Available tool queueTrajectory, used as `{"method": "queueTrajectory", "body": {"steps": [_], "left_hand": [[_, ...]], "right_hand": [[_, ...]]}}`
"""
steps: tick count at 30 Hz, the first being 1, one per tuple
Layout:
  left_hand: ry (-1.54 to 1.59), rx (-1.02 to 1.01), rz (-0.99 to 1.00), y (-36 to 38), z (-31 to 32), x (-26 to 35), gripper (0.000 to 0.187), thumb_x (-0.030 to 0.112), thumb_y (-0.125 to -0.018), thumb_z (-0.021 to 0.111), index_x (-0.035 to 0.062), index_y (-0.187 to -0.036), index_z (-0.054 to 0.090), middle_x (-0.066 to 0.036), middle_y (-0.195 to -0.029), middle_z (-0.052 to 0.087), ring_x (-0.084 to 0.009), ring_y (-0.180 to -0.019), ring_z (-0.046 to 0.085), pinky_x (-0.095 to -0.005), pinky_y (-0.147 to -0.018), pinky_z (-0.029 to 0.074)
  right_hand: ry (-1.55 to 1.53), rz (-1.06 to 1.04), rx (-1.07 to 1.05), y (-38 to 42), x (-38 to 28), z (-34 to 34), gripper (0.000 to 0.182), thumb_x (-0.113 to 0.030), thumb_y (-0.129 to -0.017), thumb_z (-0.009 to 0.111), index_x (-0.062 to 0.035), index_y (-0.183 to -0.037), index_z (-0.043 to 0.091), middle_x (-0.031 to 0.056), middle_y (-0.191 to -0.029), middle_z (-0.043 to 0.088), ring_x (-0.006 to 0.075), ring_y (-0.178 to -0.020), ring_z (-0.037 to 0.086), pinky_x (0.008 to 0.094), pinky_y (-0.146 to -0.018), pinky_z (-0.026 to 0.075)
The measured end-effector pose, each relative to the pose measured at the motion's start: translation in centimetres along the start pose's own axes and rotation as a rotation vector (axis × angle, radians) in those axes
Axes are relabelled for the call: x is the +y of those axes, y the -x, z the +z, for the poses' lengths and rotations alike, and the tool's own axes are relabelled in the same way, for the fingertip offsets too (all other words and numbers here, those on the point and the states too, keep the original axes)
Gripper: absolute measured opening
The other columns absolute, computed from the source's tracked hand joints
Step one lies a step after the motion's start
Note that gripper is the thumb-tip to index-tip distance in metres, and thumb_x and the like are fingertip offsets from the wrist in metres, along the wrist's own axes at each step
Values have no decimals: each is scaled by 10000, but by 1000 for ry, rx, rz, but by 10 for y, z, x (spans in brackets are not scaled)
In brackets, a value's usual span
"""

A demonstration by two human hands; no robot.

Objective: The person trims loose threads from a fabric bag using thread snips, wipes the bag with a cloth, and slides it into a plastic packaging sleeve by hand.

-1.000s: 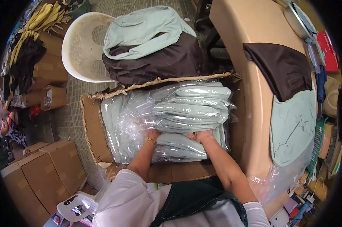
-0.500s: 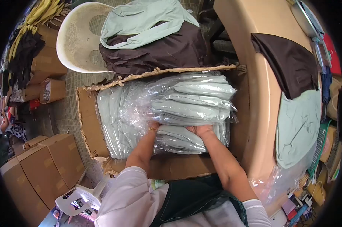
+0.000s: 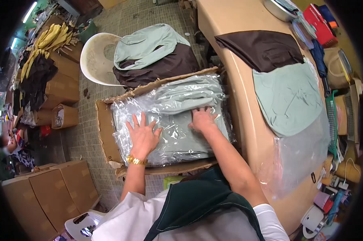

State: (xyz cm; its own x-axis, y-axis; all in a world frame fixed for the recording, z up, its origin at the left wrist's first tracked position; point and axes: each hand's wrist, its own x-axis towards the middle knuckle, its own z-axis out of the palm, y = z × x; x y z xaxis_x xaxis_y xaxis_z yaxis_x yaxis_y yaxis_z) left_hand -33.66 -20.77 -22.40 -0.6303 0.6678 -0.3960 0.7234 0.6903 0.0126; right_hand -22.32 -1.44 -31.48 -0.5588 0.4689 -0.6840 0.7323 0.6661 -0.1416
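Observation:
An open cardboard box (image 3: 105,132) in front of me holds pale green garments in clear plastic bags (image 3: 177,134). My left hand (image 3: 143,135) lies spread on the plastic at the left, a gold bracelet at its wrist. My right hand (image 3: 203,119) rests on the bags at the right, its fingers apart at the lower edge of a folded green bundle (image 3: 189,94). Neither hand grips anything that I can see.
Behind the box a white chair (image 3: 94,60) bears green and dark brown cloth. The tan table (image 3: 237,86) at the right carries a brown and green garment (image 3: 288,96) and clear plastic. Closed cartons (image 3: 49,193) stand at lower left; a person (image 3: 15,146) is at far left.
Both hands have come out from under the bundle's near edge and now lie on top of the bags. The near part of the contents looks flatter. The camera view has shifted.

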Motion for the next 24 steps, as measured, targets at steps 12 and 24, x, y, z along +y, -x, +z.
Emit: {"method": "queueTrajectory", "body": {"steps": [12,24], "left_hand": [[98,532,436,-171,82,83,679,454,-922,518,254,-1521,268,-110,-1606,144,-390,-1466,109,-708,-1091,66],[56,368,374,-173,78,88,692,418,-925,523,196,-1523,255,-127,-1589,195,-345,-1470,140,-663,-1125,74]], "right_hand": [[19,-26,-621,101,18,76,937,-821,-741,510,-502,-1502,66,9,-1608,-176,494,-1426,-147,803,-1020,72],[26,-124,-523,51,7,32,795,-557,-817,650,-253,-1478,330,117,-1588,140,416,-1450,138,683,-1075,224]]}}
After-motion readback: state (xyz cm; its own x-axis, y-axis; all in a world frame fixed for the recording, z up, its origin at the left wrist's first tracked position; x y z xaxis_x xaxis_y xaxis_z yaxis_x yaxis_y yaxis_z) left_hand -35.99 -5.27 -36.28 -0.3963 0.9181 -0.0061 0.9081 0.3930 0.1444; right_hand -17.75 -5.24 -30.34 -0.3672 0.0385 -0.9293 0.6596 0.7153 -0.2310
